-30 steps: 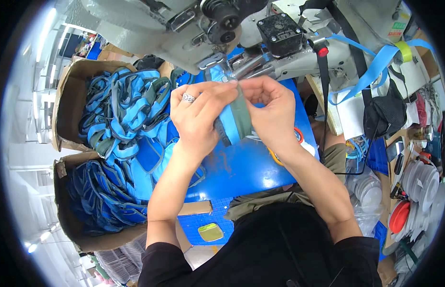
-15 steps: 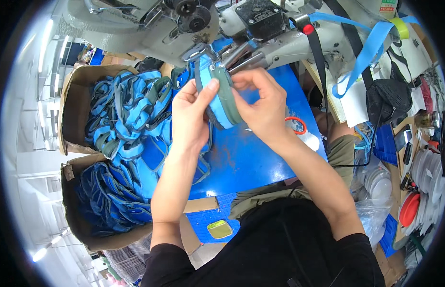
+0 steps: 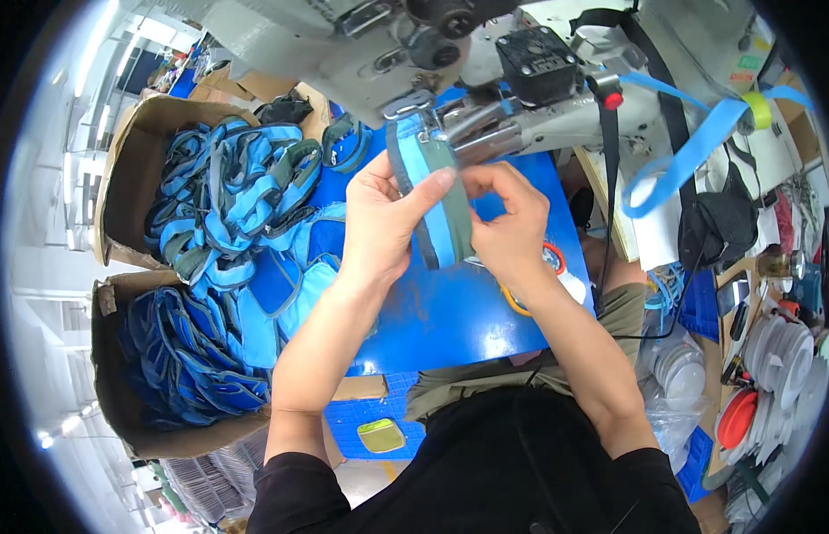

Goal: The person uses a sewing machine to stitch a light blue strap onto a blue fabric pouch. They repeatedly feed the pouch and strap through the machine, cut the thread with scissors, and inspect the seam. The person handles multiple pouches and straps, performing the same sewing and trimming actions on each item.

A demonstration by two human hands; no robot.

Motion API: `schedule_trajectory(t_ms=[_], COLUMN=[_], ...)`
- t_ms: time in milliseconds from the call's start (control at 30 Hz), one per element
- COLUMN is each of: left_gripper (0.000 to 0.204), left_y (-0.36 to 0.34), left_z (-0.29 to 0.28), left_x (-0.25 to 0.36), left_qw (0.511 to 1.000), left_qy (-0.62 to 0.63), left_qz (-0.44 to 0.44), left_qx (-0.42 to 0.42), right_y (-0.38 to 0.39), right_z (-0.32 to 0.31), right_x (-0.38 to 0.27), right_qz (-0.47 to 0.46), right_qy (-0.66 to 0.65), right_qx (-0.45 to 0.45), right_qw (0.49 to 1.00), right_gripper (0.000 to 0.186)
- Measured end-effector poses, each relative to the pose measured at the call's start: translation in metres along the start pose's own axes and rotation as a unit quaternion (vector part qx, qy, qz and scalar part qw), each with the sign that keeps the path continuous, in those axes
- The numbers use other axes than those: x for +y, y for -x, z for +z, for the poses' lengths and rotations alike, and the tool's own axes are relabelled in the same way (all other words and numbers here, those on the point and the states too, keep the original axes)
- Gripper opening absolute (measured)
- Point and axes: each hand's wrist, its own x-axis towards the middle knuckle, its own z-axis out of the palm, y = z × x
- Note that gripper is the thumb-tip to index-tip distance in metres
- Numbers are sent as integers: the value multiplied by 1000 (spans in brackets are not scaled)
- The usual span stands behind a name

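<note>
A fabric band (image 3: 447,218) in light blue, grey-green and dark grey hangs in front of the sewing machine (image 3: 486,62). Its upper end sits at the machine's metal foot (image 3: 409,107). With the thumb flat on its face and fingers behind, my left hand (image 3: 386,218) grips the band from the left. My right hand (image 3: 512,222) is closed at the band's right edge, thumb and forefinger bent together; its fingertips are partly hidden behind the band. Below my right wrist, scissors with red and orange handles (image 3: 553,256) lie partly covered on the blue tabletop (image 3: 459,325).
On the left, one cardboard box (image 3: 121,191) holds similar bands, and another box (image 3: 112,374) holds dark-blue fabric pieces. A light-blue strap (image 3: 677,165) and a black strap (image 3: 609,169) hang from the machine. Stacked pale discs (image 3: 780,347) stand far right.
The band now hangs straighter, its free end lower. Both hands keep hold of it, with my right hand slightly lower along its edge. The whole view has shifted a little.
</note>
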Motion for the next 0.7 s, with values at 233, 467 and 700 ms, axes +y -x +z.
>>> schedule_trajectory(t_ms=[233, 467, 700], left_gripper=[35, 41, 46], left_y=[-14, -18, -26], left_z=[0, 0, 1], left_x=[9, 8, 21], left_qw=[995, 990, 990], left_qy=[-87, -119, -129], left_qz=[54, 72, 63], left_qx=[1, -7, -5], right_y=[-3, -6, -11], right_z=[-2, -10, -23], right_x=[3, -7, -27], right_qz=[108, 175, 271], right_qy=[-116, -169, -234], right_qx=[-42, -75, -113], right_qw=[986, 967, 927], right_gripper=[26, 25, 21])
